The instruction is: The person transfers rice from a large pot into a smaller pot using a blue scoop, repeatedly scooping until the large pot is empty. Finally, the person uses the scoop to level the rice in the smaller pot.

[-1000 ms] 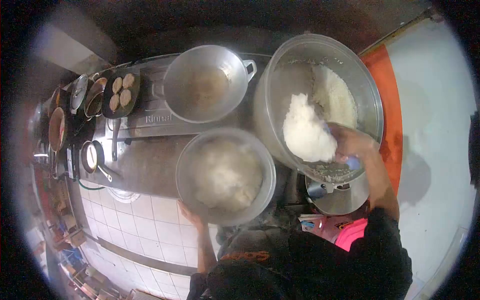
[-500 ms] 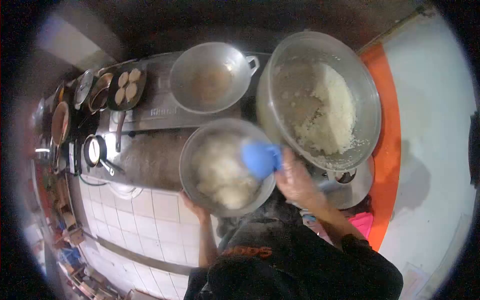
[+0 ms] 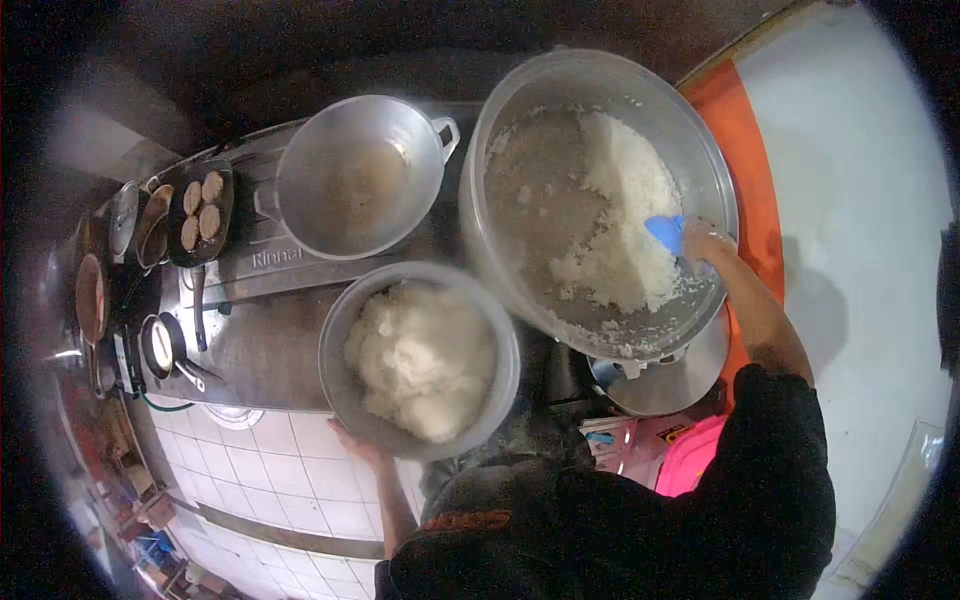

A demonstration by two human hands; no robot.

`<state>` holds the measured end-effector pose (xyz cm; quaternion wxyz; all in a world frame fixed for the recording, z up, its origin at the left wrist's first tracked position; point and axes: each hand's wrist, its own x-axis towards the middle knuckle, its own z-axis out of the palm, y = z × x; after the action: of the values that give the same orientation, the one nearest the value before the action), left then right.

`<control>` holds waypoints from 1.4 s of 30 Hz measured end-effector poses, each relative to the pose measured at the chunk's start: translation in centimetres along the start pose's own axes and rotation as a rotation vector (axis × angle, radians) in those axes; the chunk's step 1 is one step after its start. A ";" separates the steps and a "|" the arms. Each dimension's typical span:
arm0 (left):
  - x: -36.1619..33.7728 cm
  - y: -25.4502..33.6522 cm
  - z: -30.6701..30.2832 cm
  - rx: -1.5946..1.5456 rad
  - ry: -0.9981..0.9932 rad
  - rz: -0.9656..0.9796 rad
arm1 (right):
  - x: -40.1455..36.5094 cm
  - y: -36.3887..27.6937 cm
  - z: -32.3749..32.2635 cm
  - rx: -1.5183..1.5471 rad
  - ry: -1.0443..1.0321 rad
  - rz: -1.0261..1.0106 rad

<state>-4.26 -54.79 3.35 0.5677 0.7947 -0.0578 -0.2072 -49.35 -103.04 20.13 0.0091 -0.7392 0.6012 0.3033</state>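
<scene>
With my right hand point(image 3: 705, 245) I grip a blue scoop point(image 3: 664, 232), its head against the white rice point(image 3: 630, 215) in the large metal pot point(image 3: 482, 190) at upper right. The rice is heaped along the pot's right side; the left side shows a bare, grain-specked bottom. My left hand point(image 3: 360, 442) holds the lower left rim of a grey metal bowl point(image 3: 335, 345), its fingers partly hidden beneath. Mounded rice point(image 3: 425, 350) fills much of this bowl, close in front of my body.
A wide two-handled pan point(image 3: 360, 190) sits on the stove point(image 3: 270, 258). Left of it, a square pan point(image 3: 203, 245) holds several round patties. A small frying pan point(image 3: 162, 345) and other pans stand farther left. A round metal lid or pot point(image 3: 665, 375) and a pink item point(image 3: 692, 455) lie below the large pot.
My right hand has carried the blue scoop from over the bowl, rightward into the large pot. My left hand still holds the bowl. The camera view has shifted a little.
</scene>
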 end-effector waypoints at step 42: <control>-0.8 4.1 1.7 -0.291 0.044 -0.003 | -4.9 -5.8 -5.1 0.798 -0.920 -0.377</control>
<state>-5.06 -57.45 6.95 0.6778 0.7083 -0.0135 -0.1966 -42.33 -99.02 24.52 0.5941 -0.5662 0.4624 0.3356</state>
